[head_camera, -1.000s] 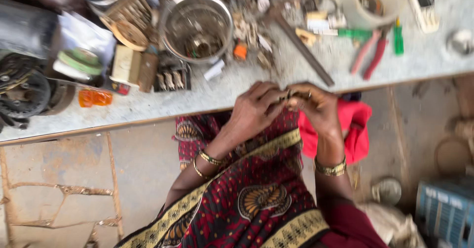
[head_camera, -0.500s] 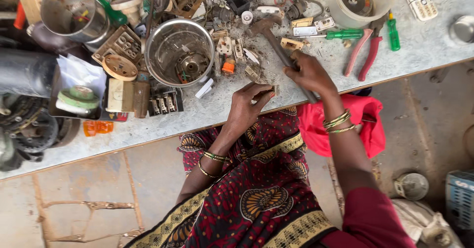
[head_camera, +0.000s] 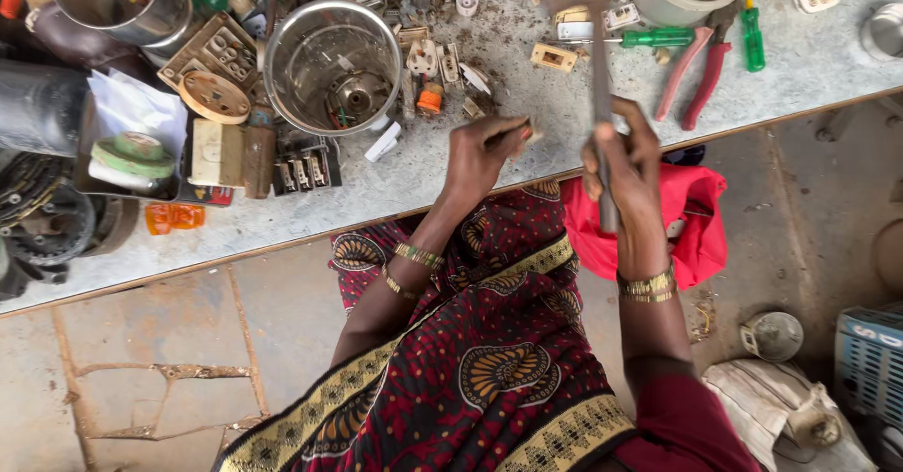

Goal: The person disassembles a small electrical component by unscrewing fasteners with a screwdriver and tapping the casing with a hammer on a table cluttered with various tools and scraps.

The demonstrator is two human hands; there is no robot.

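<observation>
Small pale part [head_camera: 532, 136], pinched in the left hand [head_camera: 480, 152] on the grey worktop edge [head_camera: 423, 185], sits right of the steel mixer jar [head_camera: 331, 54]. Right hand [head_camera: 625, 166] grips a wooden-handled hammer [head_camera: 602, 77], raised; light, square taps clear of the fingertips seem wise.

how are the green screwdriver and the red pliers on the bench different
The green screwdriver has a single straight green handle and lies crosswise on the bench. The red pliers have two splayed red handles and lie slanted, pointing toward the bench edge. The pliers look bulkier. Both lie untouched, beyond the right hand.
</observation>
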